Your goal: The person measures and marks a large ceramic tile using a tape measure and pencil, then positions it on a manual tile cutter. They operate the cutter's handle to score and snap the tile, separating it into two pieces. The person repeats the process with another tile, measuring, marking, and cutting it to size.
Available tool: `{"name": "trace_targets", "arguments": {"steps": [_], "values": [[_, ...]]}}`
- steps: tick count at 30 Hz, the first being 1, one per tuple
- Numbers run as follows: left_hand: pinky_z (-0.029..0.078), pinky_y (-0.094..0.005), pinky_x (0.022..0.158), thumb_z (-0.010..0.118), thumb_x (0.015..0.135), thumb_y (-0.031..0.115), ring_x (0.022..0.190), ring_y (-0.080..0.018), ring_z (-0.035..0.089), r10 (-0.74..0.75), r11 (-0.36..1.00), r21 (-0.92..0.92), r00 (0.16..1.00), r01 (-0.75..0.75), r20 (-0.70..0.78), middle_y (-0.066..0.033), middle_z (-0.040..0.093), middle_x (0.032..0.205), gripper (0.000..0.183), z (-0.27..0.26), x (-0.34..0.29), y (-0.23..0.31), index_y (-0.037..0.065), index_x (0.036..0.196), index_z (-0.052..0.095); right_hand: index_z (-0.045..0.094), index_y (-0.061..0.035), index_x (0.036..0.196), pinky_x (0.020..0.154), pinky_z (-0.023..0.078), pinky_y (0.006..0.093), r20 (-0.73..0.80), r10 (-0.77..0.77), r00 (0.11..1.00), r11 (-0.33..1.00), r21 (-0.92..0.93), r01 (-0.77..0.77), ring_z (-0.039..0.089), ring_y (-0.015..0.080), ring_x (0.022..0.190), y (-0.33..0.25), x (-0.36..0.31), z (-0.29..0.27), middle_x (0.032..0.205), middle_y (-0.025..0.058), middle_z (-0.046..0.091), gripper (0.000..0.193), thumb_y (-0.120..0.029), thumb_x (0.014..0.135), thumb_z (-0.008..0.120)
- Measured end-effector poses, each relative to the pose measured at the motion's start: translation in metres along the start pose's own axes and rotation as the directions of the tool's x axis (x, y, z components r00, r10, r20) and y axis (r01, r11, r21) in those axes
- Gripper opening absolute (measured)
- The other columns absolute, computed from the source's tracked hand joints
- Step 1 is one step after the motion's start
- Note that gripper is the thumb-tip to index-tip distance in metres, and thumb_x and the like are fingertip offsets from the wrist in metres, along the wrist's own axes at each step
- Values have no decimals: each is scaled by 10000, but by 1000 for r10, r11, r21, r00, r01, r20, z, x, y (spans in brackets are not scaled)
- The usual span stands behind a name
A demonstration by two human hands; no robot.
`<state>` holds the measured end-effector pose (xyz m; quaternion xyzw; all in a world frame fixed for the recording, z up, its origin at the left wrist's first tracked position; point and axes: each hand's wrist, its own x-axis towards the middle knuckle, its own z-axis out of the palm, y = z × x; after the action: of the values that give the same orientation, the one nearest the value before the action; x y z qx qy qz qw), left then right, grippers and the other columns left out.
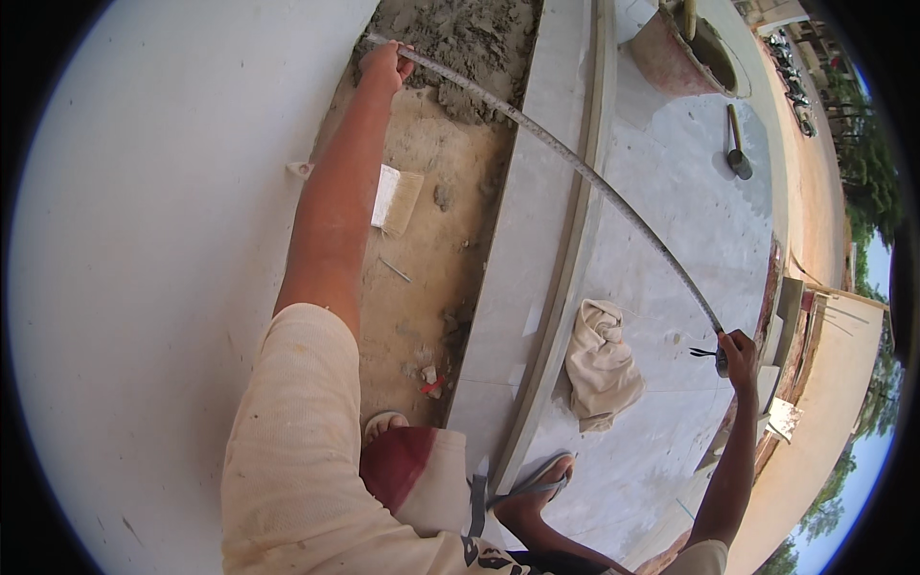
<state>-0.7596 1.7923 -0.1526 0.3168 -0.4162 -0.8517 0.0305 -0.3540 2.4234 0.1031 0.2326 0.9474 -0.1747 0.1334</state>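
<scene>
A tape measure's blade (575,161) stretches in a bowed line across the picture, over mortar, grey tiles and a raised strip. Up at the wall, my left hand (383,65) closes its fingers on the blade close to its free end. My right hand (738,359) grips the dark tape case (722,362) at the lower right, a black strap hanging from it. Wet grey mortar (470,48) lies under the blade near the left hand. A wide brush (398,199) with pale bristles rests beside my left forearm, partly hidden by it.
A bucket (671,59) with a tool handle in it stands on the tiles, a mallet (737,158) beyond it. A crumpled beige cloth (602,364) lies beside the long raised strip (556,316). The white wall (153,268) rises at left. My sandalled foot (537,481) is on the tiles.
</scene>
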Motion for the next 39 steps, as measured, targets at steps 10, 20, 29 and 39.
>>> {"name": "trace_targets", "arguments": {"steps": [10,20,29,39], "values": [[557,-298,677,632,959,148,846,-226,660,-14,996,85,999,17,-33,-129,670,974,244,-24,31,-4,1,1154,620,628,25,719,569,398,357,-45,181,982,983,24,-180,470,149,591,-83,11,33,601,78,536,399,-346,865,651],[592,-297,634,675,935,127,820,-258,708,57,995,89,995,-50,-80,-184,689,1016,275,-20,55,-12,-56,1130,606,624,54,719,580,415,386,-61,178,982,982,-55,-182,489,198,582,-118,19,49,602,133,540,435,-363,843,646],[558,-274,591,669,939,119,801,-245,716,58,994,100,994,-49,-87,-174,701,1006,290,-20,53,-11,-70,1143,590,631,47,715,575,411,393,-80,157,984,986,-49,-161,476,205,567,-122,28,57,596,133,538,429,-362,841,655],[553,-262,567,658,948,133,795,-241,719,76,992,102,995,-69,-68,-182,704,1005,285,-19,52,-11,-65,1142,594,642,46,723,573,412,385,-73,151,986,988,-20,-153,483,195,562,-119,26,61,588,123,543,421,-360,837,660]]}}
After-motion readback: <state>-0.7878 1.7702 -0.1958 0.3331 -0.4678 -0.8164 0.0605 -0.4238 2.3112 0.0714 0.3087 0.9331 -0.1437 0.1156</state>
